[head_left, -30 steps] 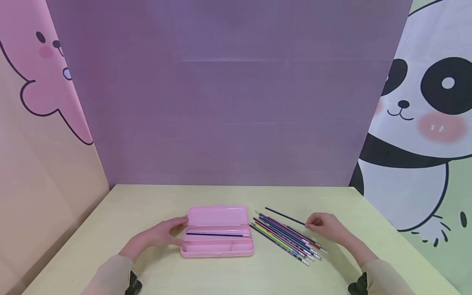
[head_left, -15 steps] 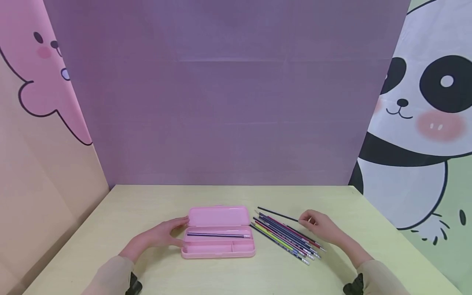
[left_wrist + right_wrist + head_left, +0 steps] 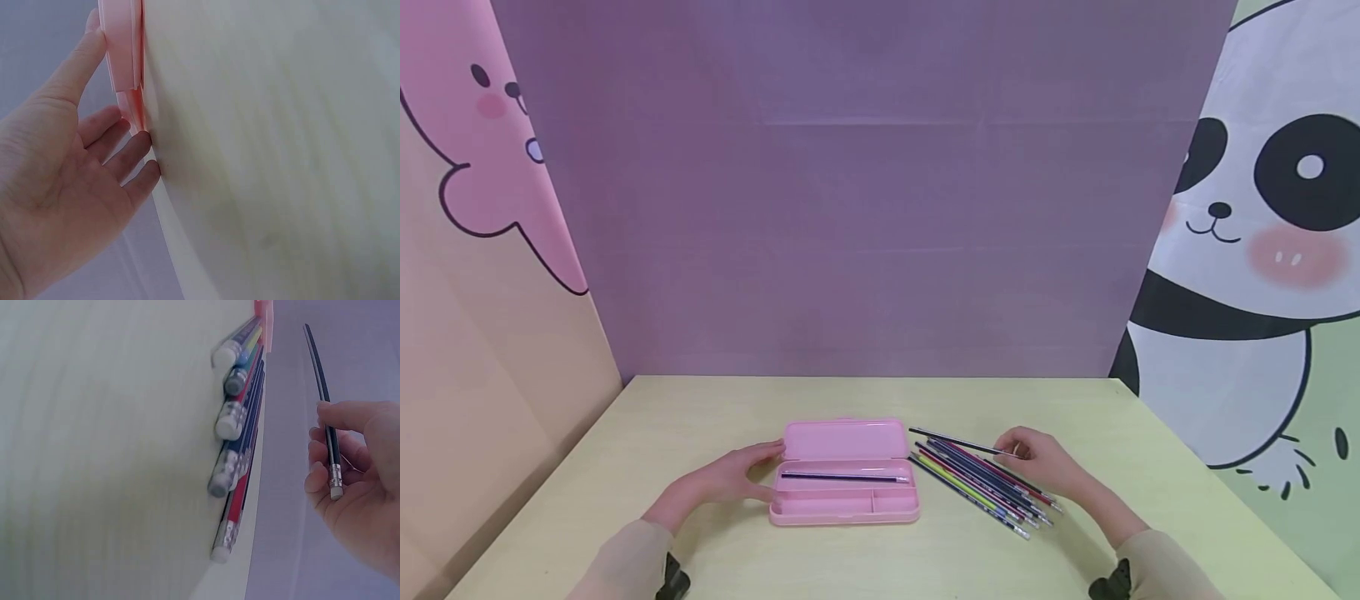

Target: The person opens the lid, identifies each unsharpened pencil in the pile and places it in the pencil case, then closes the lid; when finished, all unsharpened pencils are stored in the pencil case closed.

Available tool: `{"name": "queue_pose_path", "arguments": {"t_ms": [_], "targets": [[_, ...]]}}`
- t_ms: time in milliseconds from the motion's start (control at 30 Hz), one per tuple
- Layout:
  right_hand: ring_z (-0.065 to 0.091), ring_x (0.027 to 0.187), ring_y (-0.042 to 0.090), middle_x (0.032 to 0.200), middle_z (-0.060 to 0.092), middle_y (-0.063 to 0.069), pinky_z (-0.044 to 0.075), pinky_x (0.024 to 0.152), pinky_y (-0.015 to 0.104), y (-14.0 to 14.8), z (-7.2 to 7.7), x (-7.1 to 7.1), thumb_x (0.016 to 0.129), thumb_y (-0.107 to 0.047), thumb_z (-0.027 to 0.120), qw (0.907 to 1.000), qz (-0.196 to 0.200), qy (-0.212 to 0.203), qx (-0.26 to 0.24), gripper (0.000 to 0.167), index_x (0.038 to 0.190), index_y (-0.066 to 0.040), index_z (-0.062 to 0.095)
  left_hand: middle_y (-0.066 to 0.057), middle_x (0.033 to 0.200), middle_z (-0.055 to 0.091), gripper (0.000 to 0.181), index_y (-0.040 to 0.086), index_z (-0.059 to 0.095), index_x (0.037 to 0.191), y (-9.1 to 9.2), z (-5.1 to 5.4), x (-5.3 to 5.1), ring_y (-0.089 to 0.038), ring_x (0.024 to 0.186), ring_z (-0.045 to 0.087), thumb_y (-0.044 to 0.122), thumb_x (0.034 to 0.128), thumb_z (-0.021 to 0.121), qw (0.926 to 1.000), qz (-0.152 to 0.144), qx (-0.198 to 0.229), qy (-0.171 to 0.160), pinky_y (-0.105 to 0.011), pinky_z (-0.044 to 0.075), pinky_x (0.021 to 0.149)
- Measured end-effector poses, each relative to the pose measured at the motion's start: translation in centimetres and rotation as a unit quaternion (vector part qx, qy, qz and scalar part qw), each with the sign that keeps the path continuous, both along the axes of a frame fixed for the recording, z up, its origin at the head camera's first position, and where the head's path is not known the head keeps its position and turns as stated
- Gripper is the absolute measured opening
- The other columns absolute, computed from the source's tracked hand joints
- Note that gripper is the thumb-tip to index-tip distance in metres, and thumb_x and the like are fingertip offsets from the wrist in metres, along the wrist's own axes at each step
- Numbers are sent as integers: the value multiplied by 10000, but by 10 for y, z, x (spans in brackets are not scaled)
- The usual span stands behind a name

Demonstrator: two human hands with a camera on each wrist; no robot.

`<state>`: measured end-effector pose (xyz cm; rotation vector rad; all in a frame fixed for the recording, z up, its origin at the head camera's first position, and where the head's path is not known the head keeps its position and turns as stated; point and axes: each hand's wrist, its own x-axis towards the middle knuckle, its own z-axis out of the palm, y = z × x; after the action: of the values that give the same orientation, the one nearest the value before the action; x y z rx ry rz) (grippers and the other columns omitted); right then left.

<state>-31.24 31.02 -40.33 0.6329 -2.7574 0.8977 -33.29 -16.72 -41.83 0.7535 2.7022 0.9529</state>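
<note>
An open pink pencil case lies on the table with one dark pencil in its rear compartment. My left hand touches the case's left side, thumb near the front and fingers by the hinge; in the left wrist view the hand has its fingers slightly bent against the pink plastic. Between thumb and fingers my right hand pinches a dark pencil above the pile. The right wrist view shows that pencil, its white eraser end near the palm of the hand.
Several pencils, dark, red and yellow-green, lie in a slanting pile right of the case, their eraser ends toward the front right. A purple backdrop stands behind the table.
My right hand has moved left with the pinched pencil, whose far tip is now close to the case's lid. My left hand has stayed at the case.
</note>
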Motion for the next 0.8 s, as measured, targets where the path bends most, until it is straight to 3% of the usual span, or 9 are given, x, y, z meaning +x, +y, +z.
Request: {"name": "queue_pose_path", "arguments": {"t_ms": [467, 800], "targets": [[527, 706, 18, 833, 588, -8, 495, 645, 190, -21, -3, -2, 874, -155, 662, 9990, 239, 41, -378, 122, 962, -73, 641, -199, 1494, 322, 901, 23, 352, 1435, 0, -2, -2, -415, 1383, 249, 368, 726, 789, 10000, 12, -60, 7, -564, 214, 1133], [491, 691, 26, 799, 596, -51, 470, 612, 192, -42, -1, -6, 873, -157, 660, 9989, 382, 252, -132, 100, 957, -103, 670, -205, 1488, 329, 894, 17, 356, 1431, -1, -4, -4, -418, 1378, 259, 364, 729, 788, 10000, -2, -26, 24, -562, 221, 1131]]}}
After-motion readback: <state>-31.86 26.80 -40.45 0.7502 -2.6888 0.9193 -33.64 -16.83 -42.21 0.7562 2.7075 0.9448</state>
